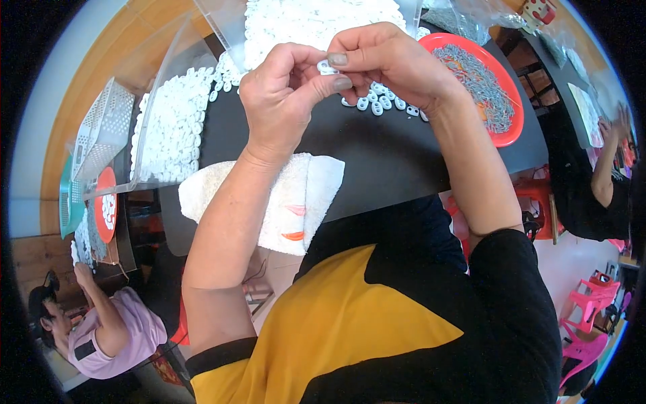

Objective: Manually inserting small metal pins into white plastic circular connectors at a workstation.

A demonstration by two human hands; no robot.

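A small white oval plastic piece with holes [326,68] is pinched between my two hands, above the dark table [377,158]. My left hand [279,91] grips it from the left with thumb and fingers. From the right, my right hand [390,60] holds the same piece, its thumb on the upper side. Several similar loose white pieces [378,108] lie on the table just below my right hand. Behind both hands is a clear bin heaped with white pieces [296,27]. My fingers cover part of the held piece.
A red tray [517,124] of small grey metal parts [481,87] stands at right. At left are another clear bin [160,87] of white pieces and a perforated white basket [101,128]. A folded towel [323,185] hangs over the near edge. Other people sit at left [118,330] and far right [605,161].
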